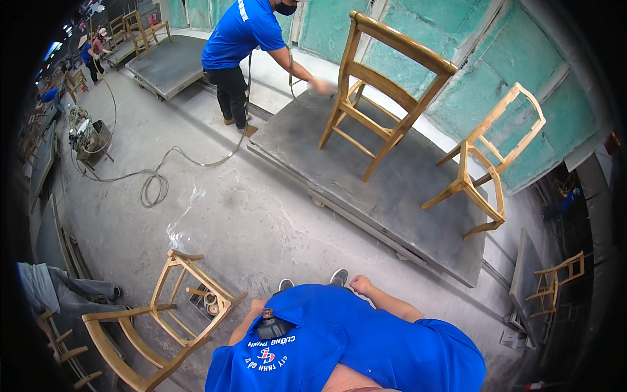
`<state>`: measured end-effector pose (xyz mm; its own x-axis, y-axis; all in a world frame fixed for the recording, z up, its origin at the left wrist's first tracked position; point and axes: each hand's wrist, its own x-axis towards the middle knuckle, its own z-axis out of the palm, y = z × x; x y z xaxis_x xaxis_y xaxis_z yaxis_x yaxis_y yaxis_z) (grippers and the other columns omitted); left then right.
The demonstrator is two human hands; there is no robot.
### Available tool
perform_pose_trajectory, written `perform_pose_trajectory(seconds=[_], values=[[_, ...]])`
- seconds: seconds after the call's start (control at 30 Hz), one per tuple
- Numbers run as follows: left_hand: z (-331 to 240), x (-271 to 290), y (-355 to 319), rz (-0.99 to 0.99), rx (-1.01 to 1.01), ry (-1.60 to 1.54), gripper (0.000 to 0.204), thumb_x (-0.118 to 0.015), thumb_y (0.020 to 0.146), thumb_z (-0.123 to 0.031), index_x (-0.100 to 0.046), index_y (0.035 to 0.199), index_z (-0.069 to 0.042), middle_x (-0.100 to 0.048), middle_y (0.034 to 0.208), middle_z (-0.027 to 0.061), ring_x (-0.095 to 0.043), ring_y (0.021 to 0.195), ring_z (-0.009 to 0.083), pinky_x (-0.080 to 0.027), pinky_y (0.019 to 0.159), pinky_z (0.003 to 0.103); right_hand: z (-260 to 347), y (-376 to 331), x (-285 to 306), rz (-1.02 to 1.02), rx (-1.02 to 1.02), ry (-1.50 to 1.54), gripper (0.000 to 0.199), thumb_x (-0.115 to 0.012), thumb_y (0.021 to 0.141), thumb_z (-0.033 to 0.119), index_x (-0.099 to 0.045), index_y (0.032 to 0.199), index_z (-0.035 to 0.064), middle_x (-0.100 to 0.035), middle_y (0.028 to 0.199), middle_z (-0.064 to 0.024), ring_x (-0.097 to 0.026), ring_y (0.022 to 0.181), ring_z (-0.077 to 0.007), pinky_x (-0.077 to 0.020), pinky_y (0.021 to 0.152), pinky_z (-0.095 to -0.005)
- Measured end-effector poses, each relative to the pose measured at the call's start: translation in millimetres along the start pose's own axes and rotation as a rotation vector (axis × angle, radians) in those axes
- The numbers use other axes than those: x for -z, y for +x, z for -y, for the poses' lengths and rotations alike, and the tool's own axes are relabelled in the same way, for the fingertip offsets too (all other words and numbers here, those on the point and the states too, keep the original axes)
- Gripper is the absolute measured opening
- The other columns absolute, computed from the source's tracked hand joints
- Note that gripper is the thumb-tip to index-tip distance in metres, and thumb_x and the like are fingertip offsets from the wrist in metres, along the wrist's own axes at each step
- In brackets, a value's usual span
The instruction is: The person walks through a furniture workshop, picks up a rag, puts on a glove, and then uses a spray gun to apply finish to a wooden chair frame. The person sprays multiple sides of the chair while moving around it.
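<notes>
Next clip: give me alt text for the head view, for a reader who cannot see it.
Seen from above, a person in a blue shirt stands on a concrete floor, left hand beside a bare wooden chair frame, right hand closed in a fist and empty. Ahead, two more chair frames stand on a low grey platform, where another person in blue reaches toward one.

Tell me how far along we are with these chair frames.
Looks done: the taller chair frame and the smaller chair frame stand on the grey platform, a co-worker's hand at the taller one. In hand: nothing gripped; your left hand is beside the floor chair frame, your right hand a bare fist. Left: that frame is off the platform.
</notes>
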<state>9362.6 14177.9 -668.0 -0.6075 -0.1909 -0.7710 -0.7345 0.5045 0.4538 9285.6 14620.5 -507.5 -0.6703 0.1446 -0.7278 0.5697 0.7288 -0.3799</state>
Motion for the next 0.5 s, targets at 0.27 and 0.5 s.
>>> perform_pose_trajectory(seconds=[0.27, 0.5], values=[[2.5, 7.1, 8.2, -0.082, 0.144, 0.17, 0.04, -0.072, 0.071, -0.033, -0.071, 0.086, 0.004, -0.07, 0.097, 0.0235, -0.068, 0.096, 0.0354, -0.054, 0.08, 0.043, 7.0, 2.8, -1.5, -0.165, 0.029, -0.131, 0.021, -0.064, 0.079, 0.021, -0.07, 0.089, 0.0036, -0.07, 0.081, -0.0164, -0.068, 0.074, -0.0258, -0.0542, 0.069, -0.0376], [1.7, 21.5, 23.2, -0.01, -0.336, 0.45, 0.029, -0.063, 0.076, -0.028, -0.074, 0.092, -0.007, -0.071, 0.1, 0.0175, -0.066, 0.101, 0.0346, -0.052, 0.086, 0.04, 35.0, -6.8, 6.3, -0.169, -0.01, 0.004, 0.02, -0.062, 0.079, 0.021, -0.071, 0.088, 0.0053, -0.071, 0.092, -0.0194, -0.068, 0.091, -0.0322, -0.0531, 0.082, -0.0401]])
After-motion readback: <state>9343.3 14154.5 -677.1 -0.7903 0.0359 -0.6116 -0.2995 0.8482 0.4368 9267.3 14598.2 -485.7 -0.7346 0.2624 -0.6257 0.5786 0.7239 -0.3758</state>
